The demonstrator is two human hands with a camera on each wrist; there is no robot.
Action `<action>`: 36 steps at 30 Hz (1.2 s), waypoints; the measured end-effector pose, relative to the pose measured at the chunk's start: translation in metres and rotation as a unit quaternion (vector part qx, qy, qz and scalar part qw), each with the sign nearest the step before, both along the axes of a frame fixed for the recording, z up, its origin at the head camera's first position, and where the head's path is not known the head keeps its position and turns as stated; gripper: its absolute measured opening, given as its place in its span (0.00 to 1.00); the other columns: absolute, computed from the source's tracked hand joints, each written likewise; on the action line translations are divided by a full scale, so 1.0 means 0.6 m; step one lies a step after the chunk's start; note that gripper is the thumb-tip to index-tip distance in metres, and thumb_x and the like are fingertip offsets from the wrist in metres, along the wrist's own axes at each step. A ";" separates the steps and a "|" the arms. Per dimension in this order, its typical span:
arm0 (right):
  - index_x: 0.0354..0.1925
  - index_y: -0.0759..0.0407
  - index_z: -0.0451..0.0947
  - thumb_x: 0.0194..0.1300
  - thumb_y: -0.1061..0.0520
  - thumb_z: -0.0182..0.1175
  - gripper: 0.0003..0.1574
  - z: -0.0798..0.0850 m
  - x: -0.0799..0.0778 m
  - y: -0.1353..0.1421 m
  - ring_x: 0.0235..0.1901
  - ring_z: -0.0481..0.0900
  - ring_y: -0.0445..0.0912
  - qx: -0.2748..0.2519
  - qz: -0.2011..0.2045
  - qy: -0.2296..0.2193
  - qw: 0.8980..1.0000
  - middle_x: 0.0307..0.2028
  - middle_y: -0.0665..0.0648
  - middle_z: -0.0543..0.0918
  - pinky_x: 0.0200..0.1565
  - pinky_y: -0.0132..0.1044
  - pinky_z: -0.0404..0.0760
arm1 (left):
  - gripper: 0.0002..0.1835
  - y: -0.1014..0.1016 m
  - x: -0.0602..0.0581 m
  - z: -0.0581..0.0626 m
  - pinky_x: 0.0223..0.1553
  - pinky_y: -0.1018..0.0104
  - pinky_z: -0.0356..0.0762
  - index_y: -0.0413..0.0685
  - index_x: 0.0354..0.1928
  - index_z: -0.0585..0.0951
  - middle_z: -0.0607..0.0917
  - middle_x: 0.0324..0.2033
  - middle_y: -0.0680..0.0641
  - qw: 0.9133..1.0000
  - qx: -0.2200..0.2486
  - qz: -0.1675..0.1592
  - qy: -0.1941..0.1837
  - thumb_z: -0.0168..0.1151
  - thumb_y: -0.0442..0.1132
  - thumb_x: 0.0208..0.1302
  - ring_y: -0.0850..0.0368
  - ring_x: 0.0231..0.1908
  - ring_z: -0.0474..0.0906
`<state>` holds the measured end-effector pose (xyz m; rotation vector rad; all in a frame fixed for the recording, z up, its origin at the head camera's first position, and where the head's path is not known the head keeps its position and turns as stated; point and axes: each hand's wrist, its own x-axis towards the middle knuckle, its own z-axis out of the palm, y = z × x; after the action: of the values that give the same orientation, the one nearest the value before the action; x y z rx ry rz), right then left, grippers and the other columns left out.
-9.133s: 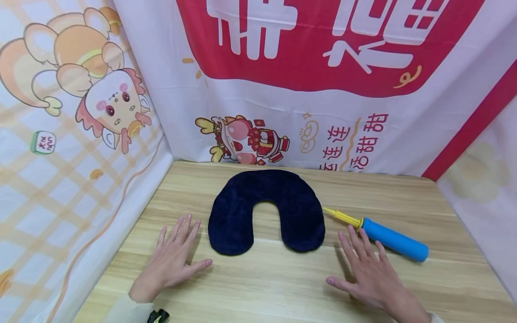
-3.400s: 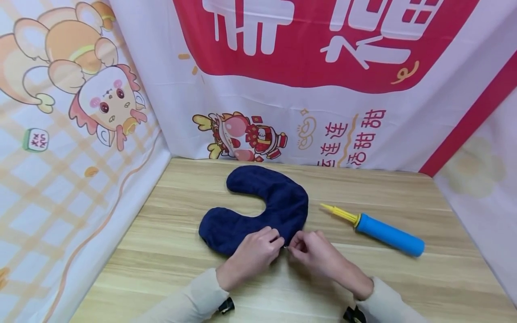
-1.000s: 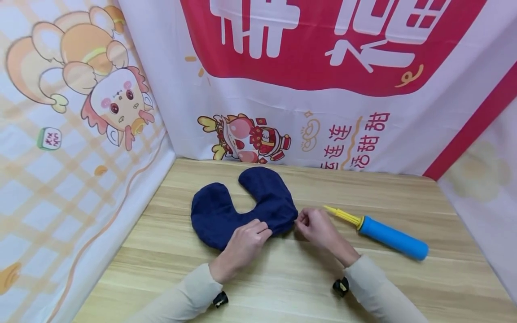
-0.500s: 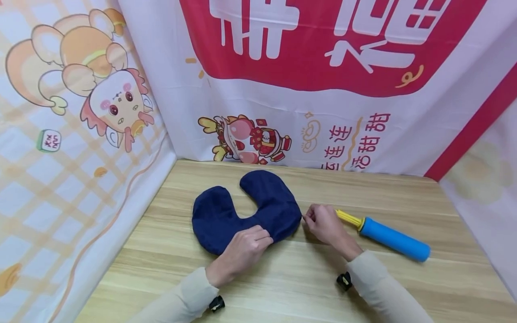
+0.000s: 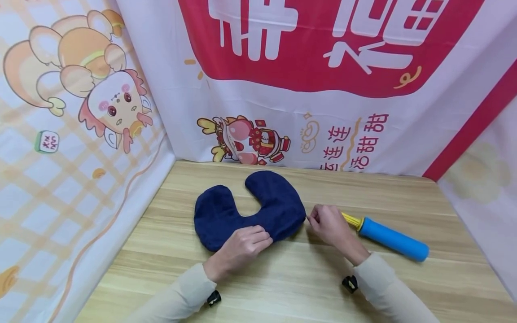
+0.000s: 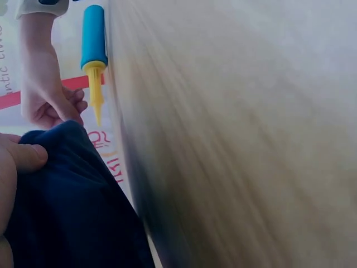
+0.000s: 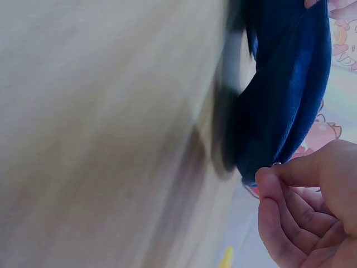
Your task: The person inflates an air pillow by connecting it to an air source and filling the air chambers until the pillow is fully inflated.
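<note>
A navy blue U-shaped neck pillow (image 5: 278, 199) lies on the table, its opening turned away and to the left. My left hand (image 5: 246, 244) grips the pillow's near edge; in the left wrist view its thumb (image 6: 28, 156) presses on the fabric. At the pillow's right corner my right hand (image 5: 329, 224) pinches a small zipper pull between thumb and forefinger. In the right wrist view a tiny shiny bit of the zipper pull (image 7: 277, 163) shows beside the thumb; the rest is hidden by the fingers.
Right of my right hand lies a hand pump with a blue barrel (image 5: 393, 239) and a yellow nozzle end, partly covered by that hand. Printed cloth (image 5: 250, 98) hangs behind and at both sides of the wooden table (image 5: 299, 287).
Earlier both hands lay spread beside the pillow. Since then they have taken hold of it and it has turned. In the last second the right hand moved right along the pillow's edge.
</note>
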<state>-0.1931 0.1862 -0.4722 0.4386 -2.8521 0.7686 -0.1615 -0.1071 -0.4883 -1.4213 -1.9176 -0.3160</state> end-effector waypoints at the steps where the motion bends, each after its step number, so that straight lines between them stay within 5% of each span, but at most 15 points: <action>1: 0.27 0.57 0.83 0.66 0.63 0.69 0.10 -0.003 0.000 0.000 0.21 0.76 0.38 0.000 0.002 -0.007 1.000 0.21 0.49 0.83 0.25 0.32 0.77 | 0.09 -0.002 0.000 -0.002 0.46 0.70 0.86 0.44 0.39 0.92 0.91 0.35 0.53 1.000 -0.004 -0.002 0.007 0.67 0.26 0.62 0.61 0.37 0.85; 5: 0.28 0.57 0.82 0.67 0.63 0.68 0.10 -0.020 0.002 0.000 0.20 0.75 0.38 -0.004 0.008 -0.046 0.999 0.21 0.49 0.82 0.23 0.30 0.75 | 0.09 -0.004 0.007 -0.008 0.43 0.72 0.85 0.47 0.39 0.91 0.90 0.36 0.55 0.999 -0.032 0.013 -0.004 0.65 0.28 0.65 0.62 0.37 0.83; 8: 0.29 0.59 0.82 0.68 0.64 0.68 0.09 -0.030 0.002 0.003 0.20 0.75 0.39 -0.010 0.022 -0.069 0.997 0.22 0.49 0.81 0.23 0.30 0.75 | 0.05 -0.008 0.022 -0.004 0.40 0.72 0.82 0.49 0.38 0.88 0.86 0.36 0.56 0.994 -0.068 0.054 -0.064 0.68 0.32 0.67 0.62 0.36 0.80; 13: 0.32 0.58 0.83 0.70 0.62 0.69 0.08 -0.033 -0.003 0.017 0.23 0.73 0.37 0.017 0.075 -0.078 0.994 0.24 0.47 0.80 0.25 0.29 0.75 | 0.10 -0.043 0.049 0.014 0.37 0.67 0.81 0.52 0.40 0.85 0.82 0.36 0.55 0.967 -0.129 0.137 -0.173 0.78 0.41 0.61 0.60 0.36 0.76; 17: 0.34 0.58 0.82 0.69 0.59 0.71 0.08 -0.013 -0.005 0.024 0.24 0.73 0.37 0.075 0.131 -0.042 0.988 0.25 0.48 0.81 0.28 0.30 0.77 | 0.12 -0.085 0.056 0.023 0.38 0.64 0.82 0.52 0.43 0.85 0.81 0.37 0.55 0.943 -0.153 0.170 -0.243 0.78 0.45 0.62 0.60 0.37 0.76; 21: 0.43 0.61 0.84 0.64 0.57 0.76 0.14 0.014 -0.005 0.017 0.33 0.85 0.43 0.119 0.207 0.029 0.971 0.35 0.55 0.88 0.37 0.38 0.87 | 0.11 -0.114 0.053 0.026 0.43 0.63 0.84 0.50 0.46 0.88 0.84 0.40 0.55 0.929 -0.156 0.158 -0.295 0.75 0.44 0.66 0.61 0.40 0.79; 24: 0.51 0.61 0.84 0.60 0.54 0.79 0.24 0.026 -0.008 0.006 0.43 0.88 0.47 0.158 0.280 0.090 0.943 0.45 0.56 0.89 0.47 0.42 0.89 | 0.11 -0.124 0.047 0.023 0.46 0.64 0.84 0.48 0.49 0.89 0.85 0.41 0.55 0.921 -0.157 0.138 -0.328 0.73 0.43 0.69 0.63 0.41 0.80; 28: 0.54 0.58 0.83 0.58 0.51 0.81 0.29 0.024 -0.015 -0.010 0.45 0.86 0.46 0.206 0.339 0.135 0.908 0.45 0.53 0.87 0.48 0.41 0.88 | 0.09 -0.126 0.041 0.019 0.46 0.65 0.84 0.48 0.49 0.90 0.85 0.41 0.55 0.904 -0.166 0.123 -0.373 0.68 0.42 0.73 0.66 0.41 0.80; 36: 0.48 0.54 0.84 0.58 0.57 0.78 0.21 -0.010 -0.030 -0.025 0.41 0.84 0.46 0.224 0.359 0.123 0.897 0.41 0.50 0.85 0.43 0.41 0.87 | 0.09 -0.128 0.032 0.014 0.46 0.68 0.84 0.47 0.48 0.91 0.86 0.41 0.55 0.867 -0.134 0.099 -0.470 0.64 0.38 0.76 0.69 0.41 0.80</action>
<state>-0.2111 0.1715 -0.4783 1.5802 -2.5710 0.0805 -0.1426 -0.1836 -0.4798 -1.3236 -2.9698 -0.7743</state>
